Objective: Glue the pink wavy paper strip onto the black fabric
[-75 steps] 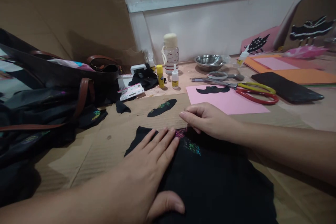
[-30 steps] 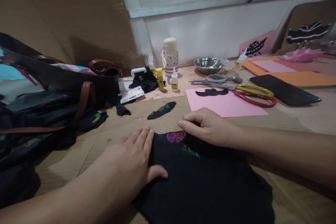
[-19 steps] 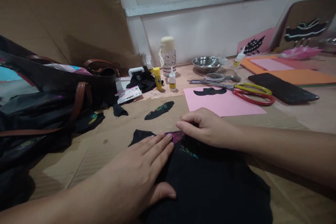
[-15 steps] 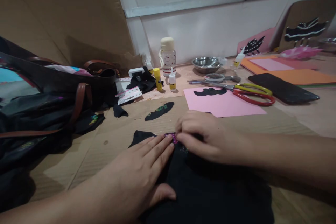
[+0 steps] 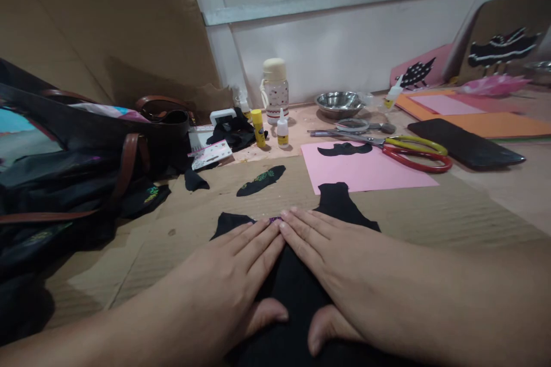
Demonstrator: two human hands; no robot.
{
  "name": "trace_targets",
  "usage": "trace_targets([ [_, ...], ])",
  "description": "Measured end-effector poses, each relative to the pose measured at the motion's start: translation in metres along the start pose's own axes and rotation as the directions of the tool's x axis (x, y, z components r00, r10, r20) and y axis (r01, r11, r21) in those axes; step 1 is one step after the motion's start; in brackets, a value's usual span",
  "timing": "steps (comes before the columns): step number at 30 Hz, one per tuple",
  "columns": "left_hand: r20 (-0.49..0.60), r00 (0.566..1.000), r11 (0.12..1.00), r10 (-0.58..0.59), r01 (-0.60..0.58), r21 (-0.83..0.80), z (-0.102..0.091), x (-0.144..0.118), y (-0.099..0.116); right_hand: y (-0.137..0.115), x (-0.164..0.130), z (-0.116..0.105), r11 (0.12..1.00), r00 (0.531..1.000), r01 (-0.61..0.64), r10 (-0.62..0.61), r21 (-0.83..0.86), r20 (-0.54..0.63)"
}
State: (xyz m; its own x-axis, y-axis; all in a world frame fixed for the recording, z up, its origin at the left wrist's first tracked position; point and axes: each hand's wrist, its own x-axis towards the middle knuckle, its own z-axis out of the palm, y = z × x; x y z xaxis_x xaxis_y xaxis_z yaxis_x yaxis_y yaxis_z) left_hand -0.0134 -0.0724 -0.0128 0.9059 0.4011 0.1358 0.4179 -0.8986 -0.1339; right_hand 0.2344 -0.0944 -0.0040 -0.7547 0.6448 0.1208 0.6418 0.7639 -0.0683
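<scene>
Black fabric (image 5: 297, 292) lies spread on a sheet of cardboard (image 5: 172, 235). My left hand (image 5: 228, 281) rests flat on it, fingers stretched out. Opposite, my right hand (image 5: 336, 264) also presses flat on the fabric, and the fingertips of both hands meet near its upper edge. A small purple glittery patch (image 5: 275, 219) shows just beyond the fingertips; the rest of it is hidden under them. Past my hands lies a cut black piece with greenish glitter (image 5: 261, 181). A pink sheet (image 5: 344, 169) bears a black cutout (image 5: 344, 149).
Scissors (image 5: 417, 152) with red and yellow handles lie across the pink sheet, near a dark phone (image 5: 462, 143). Behind stand a glue stick (image 5: 258, 128), a small glue bottle (image 5: 282, 129), a flask (image 5: 275, 92) and a metal bowl (image 5: 339, 104). A dark bag (image 5: 94, 143) sits at left.
My right hand has opened from a bent-finger pose and now lies flat beside the left. The fabric's upper right corner has come into view. My left hand has hardly moved.
</scene>
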Motion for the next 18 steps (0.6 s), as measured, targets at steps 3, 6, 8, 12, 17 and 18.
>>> trace_targets([
  [3,0.004,1.0,1.0,0.003,-0.003,0.021,-0.002,0.001,0.0,0.0,-0.007,0.002,0.996,0.999,0.011,-0.014,-0.094,-0.035],
  [6,0.021,1.0,0.999,0.004,-0.004,0.044,-0.005,0.003,0.001,0.002,-0.012,0.004,0.985,0.999,0.009,-0.016,-0.171,-0.04],
  [8,0.022,1.0,0.998,0.009,-0.011,0.061,-0.005,0.004,0.002,0.004,-0.013,0.005,0.98,1.0,-0.005,0.0,-0.197,-0.027],
  [12,0.033,0.999,0.996,0.01,-0.013,0.088,-0.007,0.005,0.003,0.009,-0.011,0.003,0.961,0.998,-0.05,0.056,-0.271,0.015],
  [17,0.054,0.998,0.989,0.043,-0.05,0.139,-0.012,0.007,0.002,0.006,-0.011,0.001,0.886,0.997,-0.064,0.073,-0.459,0.002],
  [18,0.046,0.998,0.988,0.05,-0.056,0.141,-0.012,0.007,0.002,0.003,-0.012,0.001,0.861,0.996,-0.082,0.08,-0.502,-0.025],
])
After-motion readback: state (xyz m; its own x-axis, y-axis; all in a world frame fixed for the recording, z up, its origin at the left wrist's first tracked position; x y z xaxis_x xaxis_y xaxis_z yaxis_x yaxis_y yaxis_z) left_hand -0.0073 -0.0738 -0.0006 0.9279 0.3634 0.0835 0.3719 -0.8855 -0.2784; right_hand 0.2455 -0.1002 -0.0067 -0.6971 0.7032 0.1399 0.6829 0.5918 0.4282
